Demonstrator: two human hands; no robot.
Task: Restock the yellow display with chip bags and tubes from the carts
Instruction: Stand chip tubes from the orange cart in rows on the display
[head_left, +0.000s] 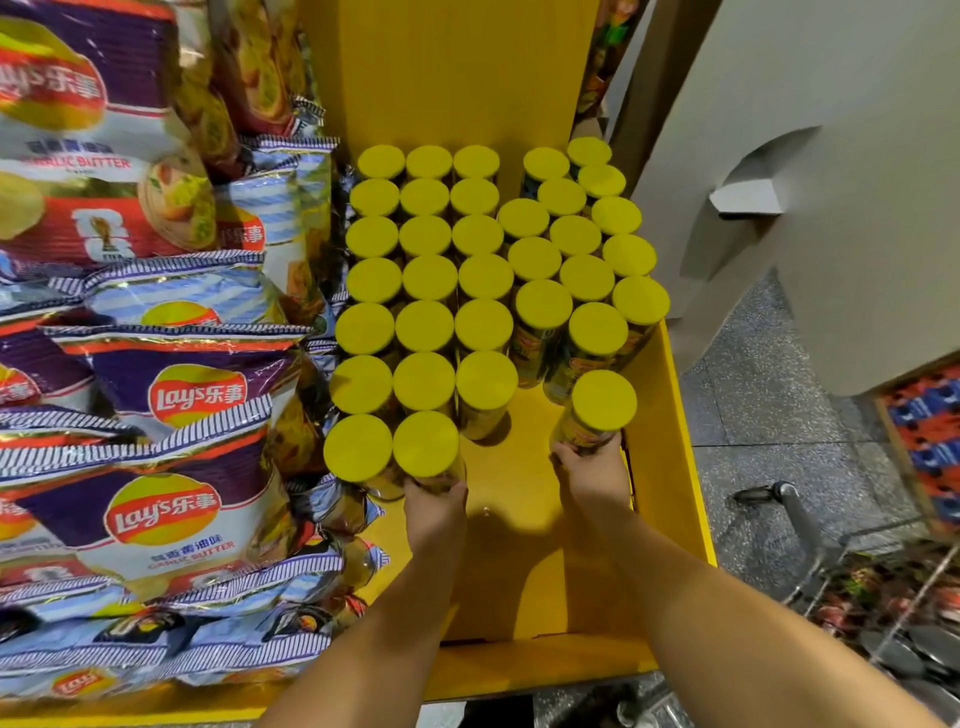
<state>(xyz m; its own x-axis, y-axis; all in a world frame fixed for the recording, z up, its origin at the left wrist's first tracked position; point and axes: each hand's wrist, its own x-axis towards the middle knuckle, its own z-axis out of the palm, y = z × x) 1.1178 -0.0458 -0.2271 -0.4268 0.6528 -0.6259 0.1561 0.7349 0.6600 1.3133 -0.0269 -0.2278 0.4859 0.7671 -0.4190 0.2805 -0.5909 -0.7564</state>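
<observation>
Two chip tubes were held upright on the yellow display shelf (524, 509): left hand (434, 512) gripped the tube (426, 444) at the front row's end, right hand (592, 473) another tube (602, 402) near the right edge. Fingers were curled round the bodies. Tubes judged light, rigid, smooth; mid-body grasp suitable.

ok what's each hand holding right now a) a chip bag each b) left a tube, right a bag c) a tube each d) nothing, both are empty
c: the left hand grips a yellow-lidded tube at the front of the left block, and the right hand grips another tube standing apart near the display's right wall.
</observation>
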